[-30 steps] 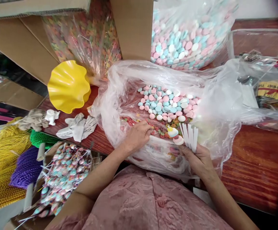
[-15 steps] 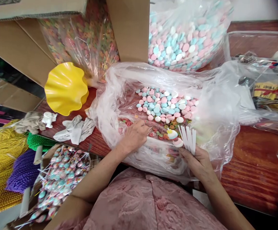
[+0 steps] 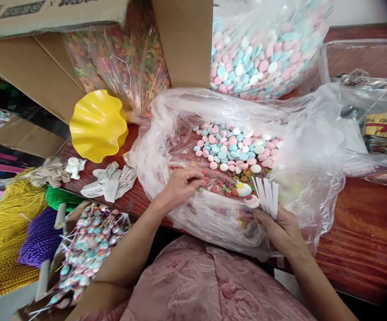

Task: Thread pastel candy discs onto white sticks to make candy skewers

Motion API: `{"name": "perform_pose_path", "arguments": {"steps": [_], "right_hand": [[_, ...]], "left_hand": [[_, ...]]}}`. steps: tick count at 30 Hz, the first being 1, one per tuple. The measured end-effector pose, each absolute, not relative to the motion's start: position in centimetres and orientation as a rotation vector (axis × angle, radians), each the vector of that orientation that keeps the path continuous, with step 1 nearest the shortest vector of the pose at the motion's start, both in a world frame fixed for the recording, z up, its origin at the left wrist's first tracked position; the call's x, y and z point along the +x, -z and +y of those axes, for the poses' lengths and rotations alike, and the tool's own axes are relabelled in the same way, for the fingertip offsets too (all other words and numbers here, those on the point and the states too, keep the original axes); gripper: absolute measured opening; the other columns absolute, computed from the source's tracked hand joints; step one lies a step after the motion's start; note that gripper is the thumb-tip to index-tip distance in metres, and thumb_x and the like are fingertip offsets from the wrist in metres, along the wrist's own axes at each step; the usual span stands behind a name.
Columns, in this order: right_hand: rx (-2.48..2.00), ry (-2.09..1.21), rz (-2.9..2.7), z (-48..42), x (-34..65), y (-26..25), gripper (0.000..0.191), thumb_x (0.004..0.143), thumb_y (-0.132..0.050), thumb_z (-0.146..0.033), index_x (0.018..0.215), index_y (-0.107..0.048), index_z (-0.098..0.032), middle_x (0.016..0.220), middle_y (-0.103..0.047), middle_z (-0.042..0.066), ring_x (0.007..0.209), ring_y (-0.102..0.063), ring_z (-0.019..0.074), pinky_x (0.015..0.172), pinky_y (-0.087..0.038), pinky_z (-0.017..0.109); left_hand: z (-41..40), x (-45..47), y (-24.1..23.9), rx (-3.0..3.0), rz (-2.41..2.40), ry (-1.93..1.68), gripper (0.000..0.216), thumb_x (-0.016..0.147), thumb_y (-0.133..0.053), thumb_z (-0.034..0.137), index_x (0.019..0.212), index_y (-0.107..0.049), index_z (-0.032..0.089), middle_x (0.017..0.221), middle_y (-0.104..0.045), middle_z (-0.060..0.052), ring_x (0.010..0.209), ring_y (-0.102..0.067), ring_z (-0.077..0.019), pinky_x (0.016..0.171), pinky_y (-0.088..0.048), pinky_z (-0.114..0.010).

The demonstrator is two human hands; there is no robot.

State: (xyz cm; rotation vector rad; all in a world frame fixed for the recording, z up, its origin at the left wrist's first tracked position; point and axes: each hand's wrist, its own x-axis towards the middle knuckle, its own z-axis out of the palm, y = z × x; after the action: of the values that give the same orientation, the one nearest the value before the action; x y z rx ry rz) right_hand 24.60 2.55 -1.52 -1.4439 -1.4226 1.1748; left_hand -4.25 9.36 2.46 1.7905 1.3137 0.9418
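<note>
My right hand (image 3: 280, 229) is closed around a fan of flat white sticks (image 3: 266, 196). By its thumb are a pink-and-white round candy (image 3: 251, 201) and a blue-and-white one (image 3: 243, 189) with a yellow top, seemingly strung together. My left hand (image 3: 181, 187) has thumb and forefinger pinched over small ring-shaped candies (image 3: 228, 183); whatever lies between the fingertips is too small to make out. Beyond both hands, pink, blue and white tablet candies (image 3: 235, 147) lie spread on a clear plastic bag (image 3: 160, 133).
A yellow wavy bowl (image 3: 96, 125), crumpled gloves (image 3: 111, 180) and a white figurine (image 3: 75, 167) sit at left. Behind stand a cardboard box (image 3: 183, 44), a bag of rings (image 3: 123, 62) and a tablet bag (image 3: 263, 62). Below left are bead strands (image 3: 39, 236) and a box of wrapped candies (image 3: 86, 249).
My left hand has drawn back slightly from the rings, its fingers now pinched together. My right hand keeps the sticks and candies. The whole view has shifted a little.
</note>
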Motion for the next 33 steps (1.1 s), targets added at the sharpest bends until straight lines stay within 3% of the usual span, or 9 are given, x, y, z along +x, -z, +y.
{"name": "perform_pose_path", "arguments": {"steps": [5,10,13,17,20,27,33], "right_hand": [[-1.434,-1.193,-1.392,2.4,24.6,1.0,0.033,0.087,-0.069,-0.05,0.072,-0.069,-0.021,0.065,-0.056,-0.001,0.062,-0.052,0.0168,0.058,-0.046,0.03],[-1.466,-1.162,-1.34,2.2,25.0,1.4,0.033,0.084,-0.071,-0.05,0.07,-0.067,-0.021,0.063,-0.055,-0.001,0.063,-0.052,0.017,0.058,-0.046,0.03],[-1.504,-1.164,-1.309,2.1,25.3,2.0,0.03,0.085,-0.071,-0.049,0.074,-0.068,-0.021,0.065,-0.056,-0.001,0.063,-0.051,0.016,0.058,-0.045,0.029],[-1.506,-1.184,-1.29,2.2,25.1,1.8,0.033,0.085,-0.071,-0.048,0.069,-0.065,-0.02,0.061,-0.053,-0.001,0.058,-0.048,0.0152,0.055,-0.042,0.029],[-1.479,-1.202,-1.274,2.3,24.5,1.1,0.031,0.086,-0.07,-0.049,0.077,-0.068,-0.019,0.064,-0.054,-0.001,0.059,-0.047,0.0148,0.056,-0.043,0.029],[-1.455,-1.231,-1.262,1.8,24.4,1.1,0.029,0.085,-0.07,-0.047,0.078,-0.068,-0.019,0.068,-0.055,-0.001,0.063,-0.048,0.0148,0.06,-0.044,0.029],[-1.466,-1.203,-1.261,1.5,24.4,0.9,0.038,0.084,-0.07,-0.051,0.066,-0.059,-0.019,0.062,-0.05,-0.002,0.058,-0.043,0.0134,0.055,-0.04,0.027]], "left_hand": [[9.6,-4.9,-2.4,1.87,1.483,-0.947,0.022,0.082,-0.059,0.008,0.089,-0.077,0.016,0.086,-0.076,-0.004,0.079,-0.068,-0.0158,0.078,-0.053,-0.028],[9.7,-6.4,-3.0,2.121,1.837,-0.447,0.025,0.081,-0.055,0.006,0.086,-0.077,0.016,0.084,-0.071,-0.007,0.083,-0.064,-0.0212,0.083,-0.052,-0.036],[9.2,-5.3,-3.8,2.235,1.934,-0.349,0.023,0.085,-0.055,0.01,0.091,-0.076,0.017,0.094,-0.068,-0.01,0.095,-0.062,-0.025,0.088,-0.051,-0.039],[8.1,-0.7,-4.2,2.425,1.624,-0.324,0.021,0.089,-0.054,0.013,0.088,-0.074,0.016,0.094,-0.067,-0.011,0.095,-0.061,-0.0248,0.089,-0.052,-0.038],[7.5,2.6,-3.4,2.456,1.394,-0.184,0.02,0.088,-0.055,0.012,0.089,-0.075,0.016,0.093,-0.067,-0.012,0.097,-0.061,-0.0251,0.086,-0.054,-0.037],[7.9,3.0,-0.7,2.294,1.471,-0.261,0.02,0.091,-0.057,0.018,0.1,-0.075,0.018,0.1,-0.068,-0.01,0.099,-0.063,-0.0244,0.091,-0.054,-0.039],[8.3,2.9,-0.8,2.279,1.486,-0.27,0.02,0.092,-0.054,0.017,0.089,-0.074,0.016,0.097,-0.069,-0.011,0.096,-0.064,-0.0252,0.086,-0.054,-0.039]]}}
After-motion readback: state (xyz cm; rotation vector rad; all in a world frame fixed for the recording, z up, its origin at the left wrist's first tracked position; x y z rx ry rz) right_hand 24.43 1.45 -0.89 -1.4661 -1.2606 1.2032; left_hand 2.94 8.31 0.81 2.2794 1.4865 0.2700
